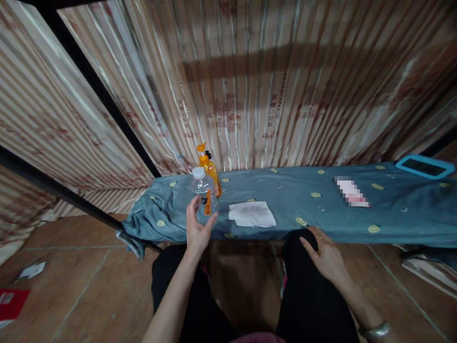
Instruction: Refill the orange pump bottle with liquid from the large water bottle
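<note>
Bottle: clear plastic with a white cap [199, 173] and an orange label [207, 202], stood upright just beyond the fingers of the left hand [198, 233].
Left hand: held part open, fingers curved and thumb spread wide at the near side of the clear bottle [202, 187]; whether the plastic is touched cannot be told, and no closed grip is shown.
Pump bottle: orange, set farther from the left hand, just behind the clear one and to its right [213, 172]; a black pump top [208, 155] is partly hidden behind it.
White cloth: spread flat to the right of the left hand, between both hands, though it might be paper [252, 214].
Right hand: rested on the right knee [300, 238], fingers loosely extended, nothing grasped [328, 257].
Blurred item: pixelated white and pink, laid beyond the right hand [352, 192].
Blue frame: placed far to the right of the right hand, around a dark panel [424, 166].
Patterned sheet: stretched beyond both hands, beneath these things [289, 195].
Striped curtain: hung behind everything, farthest from the hands [243, 95].
</note>
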`<state>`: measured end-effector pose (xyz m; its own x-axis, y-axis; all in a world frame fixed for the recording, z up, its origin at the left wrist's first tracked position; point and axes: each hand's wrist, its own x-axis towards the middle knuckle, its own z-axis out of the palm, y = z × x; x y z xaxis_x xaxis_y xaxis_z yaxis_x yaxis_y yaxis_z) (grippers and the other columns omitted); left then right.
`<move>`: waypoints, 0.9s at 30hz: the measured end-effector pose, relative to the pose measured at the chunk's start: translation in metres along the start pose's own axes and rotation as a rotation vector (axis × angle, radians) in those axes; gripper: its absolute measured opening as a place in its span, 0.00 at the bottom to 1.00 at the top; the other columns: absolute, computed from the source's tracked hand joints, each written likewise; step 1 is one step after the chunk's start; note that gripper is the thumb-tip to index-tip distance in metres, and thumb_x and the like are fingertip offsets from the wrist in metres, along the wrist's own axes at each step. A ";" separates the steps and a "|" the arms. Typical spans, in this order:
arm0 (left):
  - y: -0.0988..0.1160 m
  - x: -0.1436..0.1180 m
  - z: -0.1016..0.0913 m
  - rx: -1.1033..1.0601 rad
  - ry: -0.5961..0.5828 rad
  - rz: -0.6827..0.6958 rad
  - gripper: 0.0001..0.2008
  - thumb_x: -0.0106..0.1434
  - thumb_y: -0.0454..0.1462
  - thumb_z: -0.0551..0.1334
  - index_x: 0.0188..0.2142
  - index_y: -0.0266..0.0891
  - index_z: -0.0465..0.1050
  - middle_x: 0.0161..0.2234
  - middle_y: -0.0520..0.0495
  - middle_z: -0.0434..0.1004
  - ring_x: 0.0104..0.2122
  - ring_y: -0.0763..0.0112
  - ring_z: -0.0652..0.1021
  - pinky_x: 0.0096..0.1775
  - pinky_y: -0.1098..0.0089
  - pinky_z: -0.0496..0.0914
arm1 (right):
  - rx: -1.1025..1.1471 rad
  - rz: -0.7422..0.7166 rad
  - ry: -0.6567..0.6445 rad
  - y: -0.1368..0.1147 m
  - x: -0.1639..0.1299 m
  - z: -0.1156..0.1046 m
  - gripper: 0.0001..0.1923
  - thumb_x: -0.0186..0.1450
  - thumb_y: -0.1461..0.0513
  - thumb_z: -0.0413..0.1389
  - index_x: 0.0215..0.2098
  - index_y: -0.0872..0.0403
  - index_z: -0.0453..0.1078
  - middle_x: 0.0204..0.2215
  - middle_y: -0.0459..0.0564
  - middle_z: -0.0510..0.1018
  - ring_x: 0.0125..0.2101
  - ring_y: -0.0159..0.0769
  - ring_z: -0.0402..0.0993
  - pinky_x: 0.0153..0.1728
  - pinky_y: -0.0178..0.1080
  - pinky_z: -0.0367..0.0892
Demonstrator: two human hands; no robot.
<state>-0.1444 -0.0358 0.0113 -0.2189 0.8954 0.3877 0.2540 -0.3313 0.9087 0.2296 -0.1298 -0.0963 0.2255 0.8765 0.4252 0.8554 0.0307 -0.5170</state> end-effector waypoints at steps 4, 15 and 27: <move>-0.012 0.028 -0.013 0.210 0.170 0.095 0.58 0.46 0.46 0.77 0.70 0.40 0.48 0.72 0.32 0.51 0.72 0.47 0.54 0.71 0.49 0.52 | -0.013 -0.140 0.004 -0.045 0.015 -0.002 0.32 0.73 0.42 0.45 0.59 0.58 0.67 0.58 0.64 0.73 0.59 0.51 0.71 0.58 0.61 0.67; -0.075 0.075 0.019 0.142 0.036 -0.188 0.47 0.44 0.41 0.76 0.61 0.39 0.61 0.55 0.37 0.76 0.53 0.50 0.79 0.55 0.54 0.74 | -0.006 -0.641 -0.223 -0.290 0.153 0.010 0.31 0.74 0.52 0.51 0.67 0.62 0.57 0.66 0.63 0.66 0.67 0.43 0.61 0.66 0.46 0.60; -0.059 0.051 0.016 0.181 -0.056 -0.170 0.36 0.41 0.47 0.74 0.49 0.40 0.69 0.43 0.41 0.81 0.43 0.51 0.82 0.46 0.56 0.76 | -0.443 -0.842 -0.426 -0.345 0.195 0.006 0.38 0.77 0.49 0.27 0.52 0.64 0.72 0.45 0.65 0.80 0.51 0.48 0.75 0.48 0.48 0.66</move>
<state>-0.1553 0.0340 -0.0249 -0.2217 0.9505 0.2178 0.3834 -0.1204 0.9157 -0.0247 0.0335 0.1602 -0.6333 0.7528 0.1796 0.7735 0.6075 0.1808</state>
